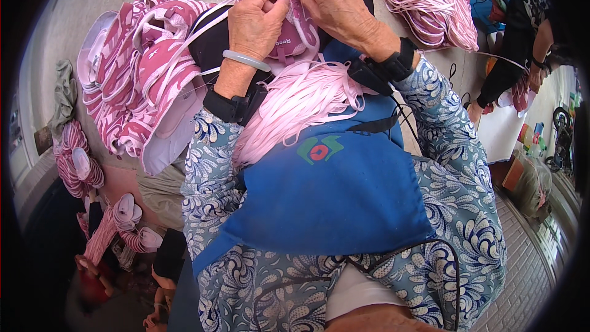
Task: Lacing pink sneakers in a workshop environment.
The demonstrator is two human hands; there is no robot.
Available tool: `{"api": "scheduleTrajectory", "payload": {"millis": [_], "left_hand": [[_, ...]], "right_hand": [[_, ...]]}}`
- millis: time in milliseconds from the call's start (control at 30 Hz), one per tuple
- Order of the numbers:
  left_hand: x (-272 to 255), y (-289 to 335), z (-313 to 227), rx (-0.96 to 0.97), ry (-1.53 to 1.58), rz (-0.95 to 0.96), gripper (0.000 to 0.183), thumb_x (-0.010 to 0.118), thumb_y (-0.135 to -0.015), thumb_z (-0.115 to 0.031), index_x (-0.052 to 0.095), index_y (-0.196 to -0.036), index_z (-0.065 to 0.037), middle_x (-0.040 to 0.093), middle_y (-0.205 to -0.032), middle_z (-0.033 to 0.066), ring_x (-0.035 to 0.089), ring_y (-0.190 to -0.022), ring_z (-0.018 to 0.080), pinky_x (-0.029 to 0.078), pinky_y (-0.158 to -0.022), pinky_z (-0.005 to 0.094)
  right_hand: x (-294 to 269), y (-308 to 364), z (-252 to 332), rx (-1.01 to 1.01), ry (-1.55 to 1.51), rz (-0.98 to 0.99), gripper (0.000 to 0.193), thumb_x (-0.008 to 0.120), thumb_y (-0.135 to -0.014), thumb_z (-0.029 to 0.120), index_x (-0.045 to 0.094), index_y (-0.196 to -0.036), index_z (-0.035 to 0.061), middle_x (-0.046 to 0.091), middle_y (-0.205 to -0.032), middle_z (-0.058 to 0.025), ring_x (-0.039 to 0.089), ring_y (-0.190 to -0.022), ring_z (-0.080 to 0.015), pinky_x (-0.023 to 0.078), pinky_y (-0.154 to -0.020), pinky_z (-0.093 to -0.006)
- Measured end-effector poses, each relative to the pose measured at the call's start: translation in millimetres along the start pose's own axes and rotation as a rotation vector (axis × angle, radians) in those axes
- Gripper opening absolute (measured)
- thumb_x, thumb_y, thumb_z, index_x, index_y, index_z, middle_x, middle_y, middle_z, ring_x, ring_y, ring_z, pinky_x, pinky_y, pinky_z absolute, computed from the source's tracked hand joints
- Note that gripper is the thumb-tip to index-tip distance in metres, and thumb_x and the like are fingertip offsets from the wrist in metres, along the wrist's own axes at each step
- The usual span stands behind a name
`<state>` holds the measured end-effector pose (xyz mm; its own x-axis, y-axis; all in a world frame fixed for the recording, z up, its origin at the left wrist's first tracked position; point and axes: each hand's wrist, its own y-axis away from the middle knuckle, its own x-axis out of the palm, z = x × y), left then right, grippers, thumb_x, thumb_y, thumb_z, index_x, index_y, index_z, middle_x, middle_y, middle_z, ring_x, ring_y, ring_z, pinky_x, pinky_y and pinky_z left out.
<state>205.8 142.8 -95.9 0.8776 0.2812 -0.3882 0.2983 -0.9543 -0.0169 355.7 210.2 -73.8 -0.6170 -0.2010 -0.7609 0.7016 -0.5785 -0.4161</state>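
Observation:
A pink-and-white shoe upper (300,35) lies over my knees on dark cloth, its toe away from me. Across it runs a flat, pale shoelace (215,19), trailing off to the left. My left hand (259,23), with a pale bangle at the wrist, pinches the shoelace over the upper's left side. On the right side, my right hand (340,12) has thumb and fingers pressed together on the shoelace by the eyelets; its fingertips are partly hidden. In my lap, against the blue apron (332,190), rests a loose heap of pale pink shoelaces (301,95).
Many pink-and-white shoe uppers (114,80) are stacked at my left. A large bundle of pink laces (424,3) sits at the far right. Another person's arm (542,43) and dark clothing show at the right edge. More people and shoe uppers (77,163) appear at lower left.

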Motion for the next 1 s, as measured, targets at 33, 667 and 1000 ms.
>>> {"api": "scheduleTrajectory", "payload": {"millis": [33,667,1000], "left_hand": [[0.8,0.0,0.2,-0.012,0.012,-0.004,0.016,0.064,-0.081,-0.016,0.07,-0.092,-0.007,0.061,-0.06,0.0024,0.056,-0.054,0.0075,0.047,-0.055,0.0217],[22.0,-6.7,3.4,0.409,-0.51,-0.167,0.014,0.065,-0.079,-0.017,0.062,-0.081,-0.004,0.063,-0.067,0.0146,0.063,-0.062,0.0309,0.048,-0.055,0.0367],[-55.3,58.7,-97.1,-0.178,0.644,0.714,0.013,0.06,-0.085,-0.009,0.06,-0.081,0.004,0.057,-0.062,0.0034,0.05,-0.041,0.0045,0.037,-0.035,0.0167]], "right_hand": [[-5.2,2.7,4.0,0.096,0.051,0.178,0.024,0.059,-0.082,0.013,0.047,-0.098,-0.0009,0.058,-0.091,-0.0207,0.061,-0.085,-0.0346,0.051,-0.071,-0.0367],[7.0,12.8,-18.7,0.057,-0.106,0.094,0.024,0.052,-0.085,0.007,0.056,-0.107,0.0003,0.055,-0.09,-0.0171,0.057,-0.081,-0.033,0.046,-0.071,-0.038],[-13.4,11.2,21.1,-0.305,-0.076,0.15,0.053,0.066,-0.071,0.014,0.051,-0.122,0.0089,0.048,-0.126,-0.0151,0.046,-0.117,-0.032,0.037,-0.098,-0.0418]]}}
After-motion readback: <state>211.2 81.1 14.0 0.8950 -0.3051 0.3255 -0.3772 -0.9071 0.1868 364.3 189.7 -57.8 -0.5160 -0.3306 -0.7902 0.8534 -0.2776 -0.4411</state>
